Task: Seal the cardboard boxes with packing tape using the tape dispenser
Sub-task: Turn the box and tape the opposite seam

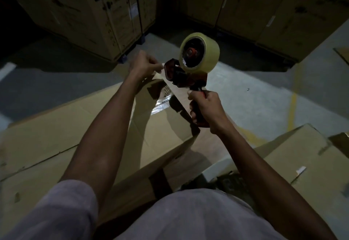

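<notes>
A red tape dispenser (181, 77) with a yellowish roll of packing tape (205, 54) is held up above a large cardboard box (56, 130) lying in front of me. My right hand (205, 107) grips the dispenser's handle. My left hand (146, 64) pinches the free end of the tape right at the dispenser's front edge. A shiny strip of clear tape (162, 101) lies on the box's top beneath the dispenser.
A second cardboard box (302, 156) sits low on the right. Tall stacked printed cartons (90, 12) stand at the back left and more cartons (273, 9) at the back right. Grey concrete floor (255, 88) with a yellow line lies between. The scene is dim.
</notes>
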### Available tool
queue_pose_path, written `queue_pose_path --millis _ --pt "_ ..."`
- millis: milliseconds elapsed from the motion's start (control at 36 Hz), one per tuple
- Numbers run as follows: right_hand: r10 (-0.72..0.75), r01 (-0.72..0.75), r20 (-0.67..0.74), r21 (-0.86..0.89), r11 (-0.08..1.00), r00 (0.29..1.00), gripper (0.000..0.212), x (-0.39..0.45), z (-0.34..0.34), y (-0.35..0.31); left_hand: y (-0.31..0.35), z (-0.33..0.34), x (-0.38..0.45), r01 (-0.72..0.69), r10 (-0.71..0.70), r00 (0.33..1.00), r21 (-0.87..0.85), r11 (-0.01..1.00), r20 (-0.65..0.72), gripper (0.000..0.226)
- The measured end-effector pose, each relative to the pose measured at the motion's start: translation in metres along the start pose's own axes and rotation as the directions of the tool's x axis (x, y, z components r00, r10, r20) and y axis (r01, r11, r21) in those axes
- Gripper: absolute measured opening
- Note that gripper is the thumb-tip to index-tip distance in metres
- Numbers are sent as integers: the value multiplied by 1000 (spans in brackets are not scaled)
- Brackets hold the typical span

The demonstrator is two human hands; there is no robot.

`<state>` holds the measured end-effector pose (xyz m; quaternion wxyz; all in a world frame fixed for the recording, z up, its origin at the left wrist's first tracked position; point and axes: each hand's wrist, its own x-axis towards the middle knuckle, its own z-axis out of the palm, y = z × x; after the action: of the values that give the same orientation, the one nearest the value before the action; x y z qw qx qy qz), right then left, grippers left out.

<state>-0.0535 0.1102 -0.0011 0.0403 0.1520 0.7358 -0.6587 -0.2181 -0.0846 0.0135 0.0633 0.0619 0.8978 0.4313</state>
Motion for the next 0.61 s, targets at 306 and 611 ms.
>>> queue_pose_path --millis 306,611 --pt "108 -108 9 143 984 994 25 18 13 13 -39 20 23 85 -88 996 -210 974 -5 16" --pt "136 -136 13 169 976 991 25 29 21 20 -56 26 40 82 -90 995 -203 976 -31 26"
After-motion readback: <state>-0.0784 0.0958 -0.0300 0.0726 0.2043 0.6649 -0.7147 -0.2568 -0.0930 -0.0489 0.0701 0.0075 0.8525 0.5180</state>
